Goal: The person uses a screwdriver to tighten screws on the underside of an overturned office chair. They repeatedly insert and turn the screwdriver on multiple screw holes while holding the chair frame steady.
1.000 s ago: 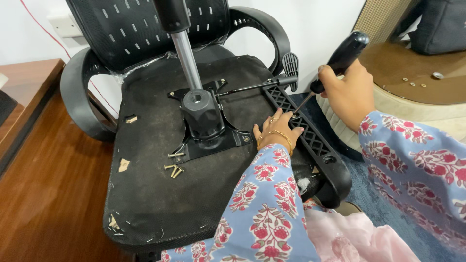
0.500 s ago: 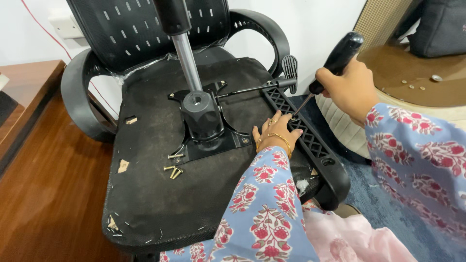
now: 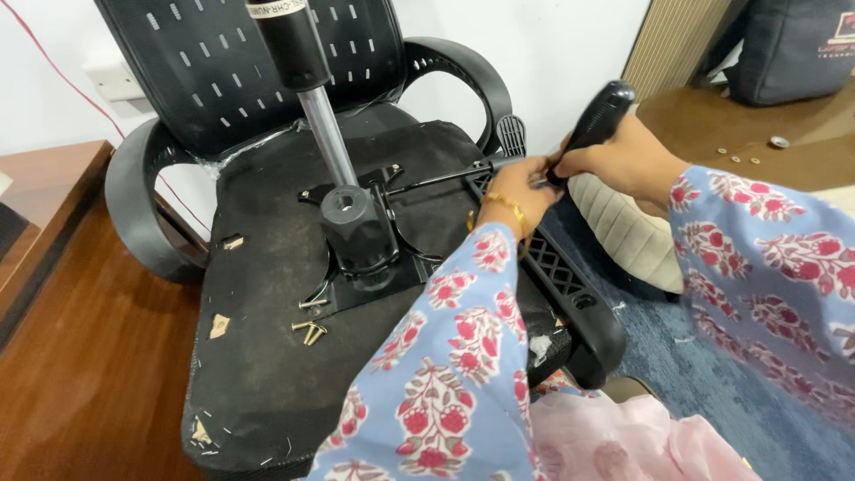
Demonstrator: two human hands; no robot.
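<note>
Right by the chair's black armrest bracket (image 3: 557,272), both hands meet on the screwdriver (image 3: 592,125). Right hand (image 3: 623,160) has its fingers wrapped tight round the black handle, which sticks up past the knuckles. Left hand (image 3: 517,191) reaches to the shaft just below those fingers; can't tell if it's pinching. Loose brass screws (image 3: 309,331) sit well away on the seat underside (image 3: 267,356).

A label (image 3: 278,8) is showing as a pale band around the black cylinder (image 3: 289,40), sitting well left of and above the fingers (image 3: 525,183). A white and red print patch (image 3: 837,31) is showing on the dark bag (image 3: 788,49), far right of them.
</note>
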